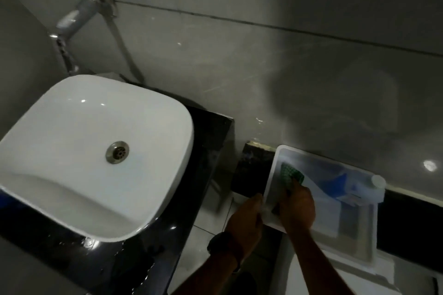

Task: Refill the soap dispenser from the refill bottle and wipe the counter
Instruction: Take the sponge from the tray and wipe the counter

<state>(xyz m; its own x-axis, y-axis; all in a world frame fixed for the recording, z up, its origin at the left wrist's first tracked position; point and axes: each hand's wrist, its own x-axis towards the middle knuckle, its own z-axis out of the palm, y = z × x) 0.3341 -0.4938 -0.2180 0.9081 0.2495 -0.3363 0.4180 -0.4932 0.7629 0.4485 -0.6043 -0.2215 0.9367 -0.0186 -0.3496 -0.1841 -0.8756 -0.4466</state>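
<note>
Grey tiled wall (263,59) is seen behind a white basin (72,150) on black counter (206,155). Beside it, a green cloth (290,174) is gripped by the right hand (297,208) on a white tray (354,246), whose near-left edge is pinched by the left hand (247,220); a clear bottle (359,189) lies just beyond the cloth.

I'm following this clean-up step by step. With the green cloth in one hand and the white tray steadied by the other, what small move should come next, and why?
Probably draw the green cloth across the white tray: the right hand already grips it against the tray floor, while the left hand holds the near edge steady.
</note>
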